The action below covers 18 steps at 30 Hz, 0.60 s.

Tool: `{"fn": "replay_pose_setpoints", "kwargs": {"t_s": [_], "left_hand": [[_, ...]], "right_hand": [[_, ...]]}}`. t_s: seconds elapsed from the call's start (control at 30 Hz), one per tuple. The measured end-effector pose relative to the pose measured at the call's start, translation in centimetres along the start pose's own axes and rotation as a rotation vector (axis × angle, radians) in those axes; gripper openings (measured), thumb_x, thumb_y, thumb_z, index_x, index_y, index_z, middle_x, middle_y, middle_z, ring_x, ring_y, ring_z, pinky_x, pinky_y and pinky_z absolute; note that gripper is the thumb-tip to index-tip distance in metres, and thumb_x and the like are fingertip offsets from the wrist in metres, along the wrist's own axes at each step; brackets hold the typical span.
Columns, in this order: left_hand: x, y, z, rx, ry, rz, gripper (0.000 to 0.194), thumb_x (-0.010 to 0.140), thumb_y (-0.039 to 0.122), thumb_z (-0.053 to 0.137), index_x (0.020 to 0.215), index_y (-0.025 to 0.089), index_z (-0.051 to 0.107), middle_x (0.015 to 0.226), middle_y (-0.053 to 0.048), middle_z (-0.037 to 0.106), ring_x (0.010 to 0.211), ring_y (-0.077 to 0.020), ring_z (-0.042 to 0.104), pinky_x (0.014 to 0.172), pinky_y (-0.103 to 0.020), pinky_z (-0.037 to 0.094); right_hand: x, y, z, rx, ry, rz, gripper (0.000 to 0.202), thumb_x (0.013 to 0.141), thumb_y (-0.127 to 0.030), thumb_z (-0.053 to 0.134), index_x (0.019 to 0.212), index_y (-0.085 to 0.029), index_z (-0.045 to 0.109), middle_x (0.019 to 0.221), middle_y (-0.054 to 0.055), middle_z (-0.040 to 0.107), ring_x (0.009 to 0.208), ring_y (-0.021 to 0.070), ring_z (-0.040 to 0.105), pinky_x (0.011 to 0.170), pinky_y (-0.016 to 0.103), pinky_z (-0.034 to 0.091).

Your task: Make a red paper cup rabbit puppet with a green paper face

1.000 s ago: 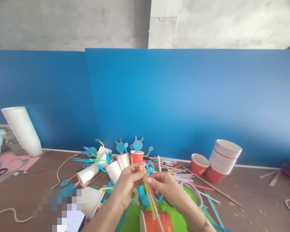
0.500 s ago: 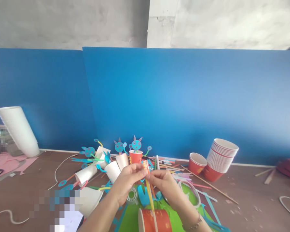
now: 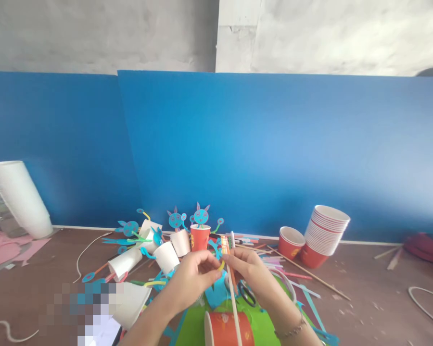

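My left hand (image 3: 198, 276) is closed, thumb and fingers pinching the end of a bent yellow straw (image 3: 222, 265). My right hand (image 3: 246, 265) grips a few straws upright: a long pale straw (image 3: 233, 298) and an orange straw (image 3: 234, 278), with ribbed, striped tops close together. The pale straw's lower end passes in front of a red paper cup (image 3: 229, 329) lying on its side on a green mat (image 3: 261, 327). Behind the right fingers are scissors (image 3: 247, 293) with dark handles and a piece of blue paper (image 3: 216, 290).
Cup figures with blue paper faces (image 3: 201, 216) stand or lie at the back. Toppled white cups (image 3: 166, 257) are on the left. Stacked paper cups (image 3: 326, 233) and a single red cup (image 3: 290, 242) stand at the right. A wooden stick (image 3: 321, 278) lies nearby.
The yellow straw, earlier hanging straight down beside the others, now shows bent between my hands. My left hand has dropped slightly from the striped tops, its fingers shifting onto the yellow straw.
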<state>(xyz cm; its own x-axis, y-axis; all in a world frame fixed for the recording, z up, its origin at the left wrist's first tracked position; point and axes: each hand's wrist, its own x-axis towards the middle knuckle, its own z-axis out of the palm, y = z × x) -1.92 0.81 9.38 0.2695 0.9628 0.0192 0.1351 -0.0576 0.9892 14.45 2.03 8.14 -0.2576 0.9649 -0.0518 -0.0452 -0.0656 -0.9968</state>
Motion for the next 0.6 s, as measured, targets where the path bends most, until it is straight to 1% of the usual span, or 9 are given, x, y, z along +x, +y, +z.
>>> {"fn": "replay_pose_setpoints", "kwargs": {"t_s": [0.1, 0.2, 0.23, 0.3, 0.37, 0.43, 0.5, 0.57, 0.6], "left_hand": [[-0.2, 0.8, -0.4, 0.064, 0.011, 0.066, 0.013, 0.073, 0.03, 0.069, 0.074, 0.016, 0.068, 0.073, -0.003, 0.066, 0.072, -0.0174, 0.057, 0.066, -0.025, 0.04], [0.2, 0.4, -0.6, -0.043, 0.009, 0.034, 0.017, 0.07, 0.03, 0.072, 0.079, 0.016, 0.067, 0.071, -0.002, 0.064, 0.07, -0.0159, 0.056, 0.064, -0.025, 0.041], [0.4, 0.1, -0.7, -0.088, -0.004, 0.01, 0.022, 0.067, 0.029, 0.074, 0.082, 0.016, 0.065, 0.071, -0.001, 0.062, 0.068, -0.015, 0.056, 0.063, -0.024, 0.041], [0.7, -0.5, -1.0, -0.155, -0.07, -0.018, 0.036, 0.061, 0.027, 0.079, 0.091, 0.017, 0.063, 0.074, 0.0, 0.06, 0.065, -0.0132, 0.054, 0.06, -0.024, 0.041], [0.7, -0.9, -1.4, -0.185, -0.144, 0.008, 0.046, 0.058, 0.023, 0.082, 0.099, 0.018, 0.061, 0.082, 0.0, 0.059, 0.066, -0.0119, 0.053, 0.061, -0.023, 0.041], [0.5, -1.0, -1.8, -0.175, -0.19, 0.073, 0.05, 0.059, 0.018, 0.081, 0.103, 0.02, 0.059, 0.09, -0.001, 0.058, 0.075, -0.0128, 0.053, 0.068, -0.024, 0.042], [0.1, -1.0, -2.1, -0.154, -0.225, 0.124, 0.054, 0.06, 0.012, 0.08, 0.108, 0.023, 0.058, 0.098, -0.001, 0.058, 0.09, -0.016, 0.054, 0.079, -0.025, 0.041], [-0.1, -1.0, -2.0, -0.148, -0.232, 0.143, 0.056, 0.062, 0.01, 0.077, 0.112, 0.026, 0.057, 0.105, -0.002, 0.058, 0.102, -0.0192, 0.052, 0.086, -0.027, 0.04], [-0.1, -1.0, -1.8, -0.156, -0.219, 0.147, 0.052, 0.065, 0.011, 0.076, 0.112, 0.026, 0.058, 0.106, -0.003, 0.059, 0.103, -0.0199, 0.053, 0.086, -0.027, 0.041]], "right_hand": [[-0.2, -0.5, -0.4, 0.002, -0.049, 0.007, 0.034, 0.073, -0.044, 0.069, 0.06, -0.015, 0.057, 0.044, -0.007, 0.048, 0.037, 0.0072, 0.044, 0.038, 0.02, 0.036], [-0.3, -0.6, -0.6, 0.021, -0.062, 0.018, 0.031, 0.074, -0.043, 0.069, 0.064, -0.014, 0.059, 0.047, -0.005, 0.051, 0.039, 0.0082, 0.048, 0.041, 0.02, 0.037], [-0.2, -0.5, -0.6, 0.034, -0.048, 0.017, 0.031, 0.074, -0.043, 0.069, 0.065, -0.014, 0.06, 0.048, -0.005, 0.052, 0.04, 0.0083, 0.049, 0.042, 0.021, 0.038], [-0.1, -0.3, -0.6, 0.067, -0.008, 0.004, 0.032, 0.074, -0.044, 0.068, 0.068, -0.013, 0.062, 0.049, -0.004, 0.054, 0.04, 0.0079, 0.049, 0.043, 0.02, 0.038], [0.0, 0.0, -0.6, 0.113, 0.04, -0.015, 0.032, 0.074, -0.045, 0.069, 0.07, -0.013, 0.063, 0.052, -0.004, 0.056, 0.042, 0.0074, 0.048, 0.043, 0.02, 0.038], [0.1, 0.1, -0.6, 0.19, 0.083, -0.018, 0.032, 0.073, -0.045, 0.071, 0.071, -0.014, 0.063, 0.054, -0.003, 0.058, 0.044, 0.0077, 0.049, 0.043, 0.02, 0.038], [0.2, 0.2, -0.6, 0.295, 0.117, -0.018, 0.031, 0.072, -0.044, 0.073, 0.071, -0.014, 0.063, 0.057, -0.002, 0.059, 0.046, 0.0082, 0.05, 0.044, 0.019, 0.039], [0.3, 0.1, -0.4, 0.391, 0.118, -0.017, 0.029, 0.071, -0.041, 0.074, 0.072, -0.014, 0.063, 0.057, -0.002, 0.059, 0.047, 0.0078, 0.05, 0.044, 0.018, 0.04], [0.3, 0.1, -0.3, 0.427, 0.11, -0.015, 0.029, 0.071, -0.04, 0.074, 0.072, -0.014, 0.063, 0.057, -0.002, 0.059, 0.047, 0.0076, 0.05, 0.044, 0.018, 0.04]]}}
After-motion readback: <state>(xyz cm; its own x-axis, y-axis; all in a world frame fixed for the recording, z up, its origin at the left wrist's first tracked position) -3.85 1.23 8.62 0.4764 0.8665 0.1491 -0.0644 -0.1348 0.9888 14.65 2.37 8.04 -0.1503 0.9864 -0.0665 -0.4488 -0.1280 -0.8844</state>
